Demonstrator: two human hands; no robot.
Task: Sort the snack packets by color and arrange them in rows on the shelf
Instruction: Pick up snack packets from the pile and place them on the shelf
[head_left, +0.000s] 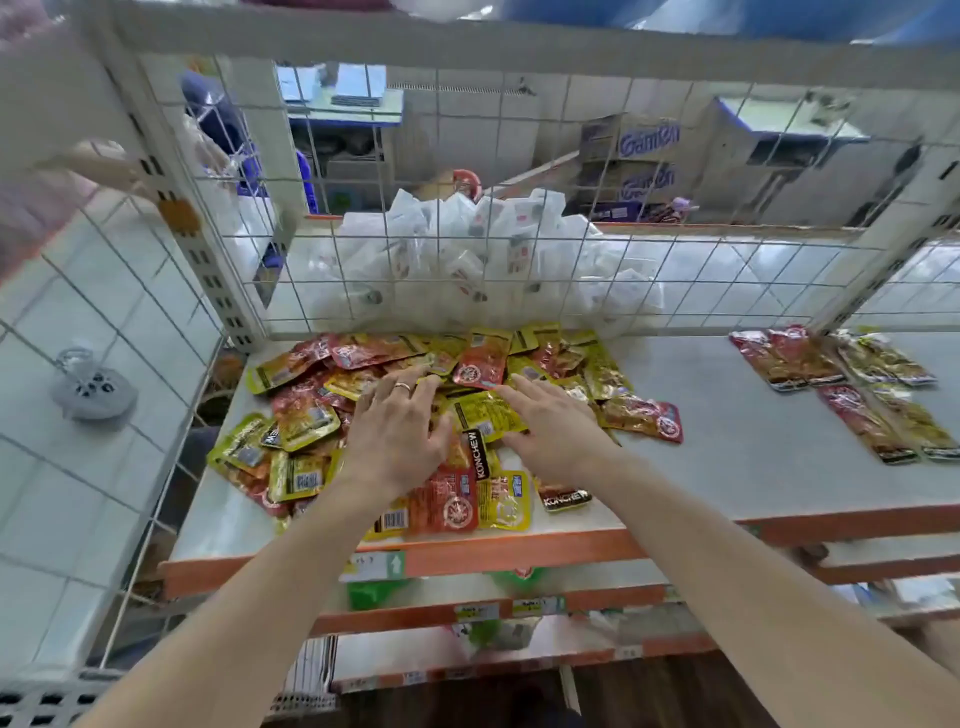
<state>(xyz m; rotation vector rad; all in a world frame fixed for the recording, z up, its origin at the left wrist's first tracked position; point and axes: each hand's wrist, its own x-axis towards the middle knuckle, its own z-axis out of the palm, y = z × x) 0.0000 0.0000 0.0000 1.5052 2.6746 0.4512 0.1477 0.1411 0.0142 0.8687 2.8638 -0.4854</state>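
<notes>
A mixed heap of red and yellow snack packets (322, 415) lies on the left half of the grey shelf (727, 447). My left hand (400, 426) rests flat on the middle of the heap, fingers spread, a ring on one finger. My right hand (550, 426) lies beside it with straight fingers on a yellow packet (483, 410). At the shelf's right end, red packets (784, 358) and yellow packets (888, 358) lie side by side in two short rows.
A wire mesh back (519, 270) closes the shelf's rear, with white bags (467, 260) piled behind it. A slotted upright post (208, 270) stands at the back left. Orange-edged lower shelves (467, 613) hold more goods. Bare shelf surface lies between heap and rows.
</notes>
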